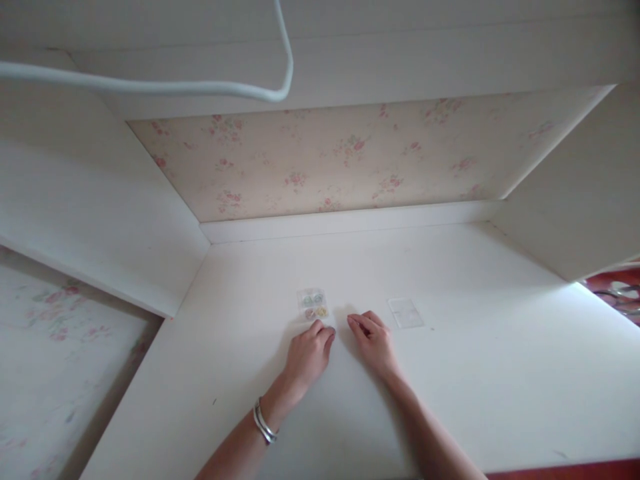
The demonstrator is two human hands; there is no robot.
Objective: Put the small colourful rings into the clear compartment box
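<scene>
A small clear plastic box [301, 306] with compartments lies on the white desk [480, 373]. Small round coils or rings show in it, pale green, reddish and yellow. My left hand [309, 353], with a silver bangle [263, 421] on the wrist, rests just in front of the box; its fingers are curled and closed. Whether they touch the box or hold anything I cannot make out. To the right of it, my right hand [374, 341] has thumb and forefinger pinched together, and whatever lies between them is too small to tell. Beside that hand lies a flat clear plastic lid [406, 313].
White side panels [95, 173] stand left and right of the desk. Flowered wallpaper [320, 167] covers the back wall above a white ledge. A white bent tube [175, 87] crosses overhead at upper left. Metallic items [617, 293] on red lie beyond the right edge.
</scene>
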